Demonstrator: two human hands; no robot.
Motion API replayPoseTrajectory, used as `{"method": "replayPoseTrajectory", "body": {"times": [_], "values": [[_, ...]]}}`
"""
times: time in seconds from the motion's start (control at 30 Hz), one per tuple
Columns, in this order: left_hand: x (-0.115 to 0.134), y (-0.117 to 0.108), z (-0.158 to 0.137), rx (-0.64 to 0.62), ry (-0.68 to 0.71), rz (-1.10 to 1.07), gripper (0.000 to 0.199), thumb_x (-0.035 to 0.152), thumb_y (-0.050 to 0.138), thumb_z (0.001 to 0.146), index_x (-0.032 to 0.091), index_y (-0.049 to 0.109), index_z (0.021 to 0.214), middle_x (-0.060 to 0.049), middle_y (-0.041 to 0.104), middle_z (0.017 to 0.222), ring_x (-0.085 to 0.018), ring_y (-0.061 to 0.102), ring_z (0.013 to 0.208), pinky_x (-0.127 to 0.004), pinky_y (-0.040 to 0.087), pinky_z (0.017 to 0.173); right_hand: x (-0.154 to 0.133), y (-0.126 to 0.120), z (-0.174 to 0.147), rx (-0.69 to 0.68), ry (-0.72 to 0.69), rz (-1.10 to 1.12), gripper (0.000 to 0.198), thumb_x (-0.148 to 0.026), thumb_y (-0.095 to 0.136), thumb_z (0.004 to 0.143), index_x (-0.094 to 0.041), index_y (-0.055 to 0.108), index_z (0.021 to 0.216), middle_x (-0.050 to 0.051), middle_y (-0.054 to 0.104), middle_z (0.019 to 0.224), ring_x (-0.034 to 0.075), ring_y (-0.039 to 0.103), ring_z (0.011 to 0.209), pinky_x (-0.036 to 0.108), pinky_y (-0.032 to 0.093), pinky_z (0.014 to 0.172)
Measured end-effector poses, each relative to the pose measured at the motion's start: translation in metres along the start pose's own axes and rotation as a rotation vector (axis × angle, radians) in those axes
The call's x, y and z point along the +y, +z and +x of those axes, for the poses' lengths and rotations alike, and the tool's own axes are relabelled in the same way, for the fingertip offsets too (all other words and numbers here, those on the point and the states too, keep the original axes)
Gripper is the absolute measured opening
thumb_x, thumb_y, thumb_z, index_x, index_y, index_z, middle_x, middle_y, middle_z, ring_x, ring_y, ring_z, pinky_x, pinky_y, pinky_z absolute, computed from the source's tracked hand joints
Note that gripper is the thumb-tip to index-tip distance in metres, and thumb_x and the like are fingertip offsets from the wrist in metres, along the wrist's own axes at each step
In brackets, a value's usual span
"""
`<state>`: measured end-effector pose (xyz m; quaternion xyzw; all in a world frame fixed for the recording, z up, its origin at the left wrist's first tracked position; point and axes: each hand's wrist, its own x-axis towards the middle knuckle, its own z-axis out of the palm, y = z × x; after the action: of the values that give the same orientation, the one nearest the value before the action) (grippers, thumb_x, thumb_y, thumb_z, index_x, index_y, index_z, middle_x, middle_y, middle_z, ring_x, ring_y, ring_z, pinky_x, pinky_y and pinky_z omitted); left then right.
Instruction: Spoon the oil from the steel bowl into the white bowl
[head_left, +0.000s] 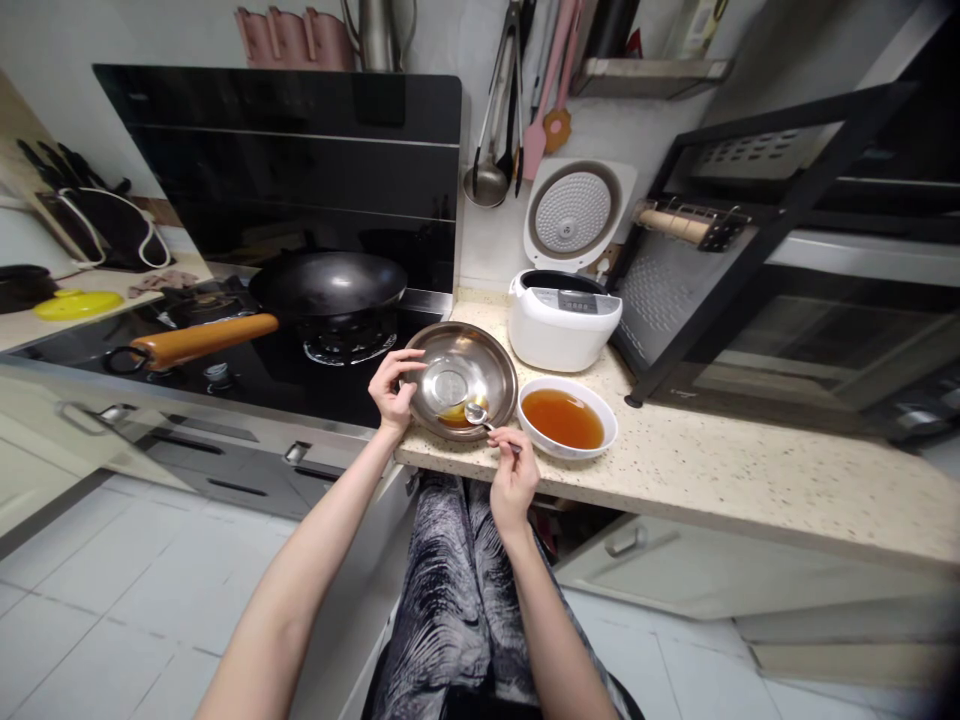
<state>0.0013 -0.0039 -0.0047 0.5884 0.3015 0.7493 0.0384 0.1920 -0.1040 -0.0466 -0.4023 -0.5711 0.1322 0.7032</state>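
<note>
Observed: both hands at work at the counter edge over a stainless-steel bowl, which stands just left of a white bowl and to the front of the open-lidded rice cooker. Left hand at the bowl's left rim, fingers extended and spread, thumb apart from them; whether the rim is firmly clasped cannot be told. Right hand pinching the handle of a metal spoon between thumb and fingers, spoon head inside the steel bowl at its near side. A shallow amber pool lies there, off-centre toward the person, which suggests the bowl is tipped slightly that way. White bowl well filled with orange-brown liquid; no hand on it. To the left, a wok sits on the gas stove, untouched. Judgement: the step in hand is spoon work on the small remainder in the steel bowl, scooping or stirring, not distinguishable from a single view; whether the spoon carries liquid is unclear. The next move calls for a steady rim at the left, a level spoon head, and clearance over the steel rim, since a tilted spoon could drip.
</note>
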Motion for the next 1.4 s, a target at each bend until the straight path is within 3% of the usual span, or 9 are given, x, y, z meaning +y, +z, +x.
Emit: {"method": "replayPoseTrajectory", "body": {"times": [0.93,1.4], "values": [[0.006,0.000,0.004,-0.055,0.070,0.030,0.025,0.022,0.054,0.071,0.022,0.077,0.083,-0.008,0.077,0.101,-0.029,0.069,0.094,-0.044,0.054,0.083,-0.003,-0.004,0.006,-0.042,0.041,0.009,0.020,-0.027,0.043,0.105,-0.022,0.060,0.095,0.002,0.067,0.090,0.015,0.066,0.082,0.030,0.057,0.079],[0.009,0.001,0.006,-0.077,0.142,-0.017,0.030,0.014,0.054,0.069,0.022,0.078,0.085,-0.006,0.078,0.103,-0.026,0.070,0.093,-0.042,0.055,0.083,-0.005,-0.009,0.011,-0.087,0.051,0.009,0.021,-0.027,0.045,0.105,-0.022,0.061,0.093,0.002,0.067,0.089,0.014,0.065,0.082,0.029,0.054,0.078]]}}
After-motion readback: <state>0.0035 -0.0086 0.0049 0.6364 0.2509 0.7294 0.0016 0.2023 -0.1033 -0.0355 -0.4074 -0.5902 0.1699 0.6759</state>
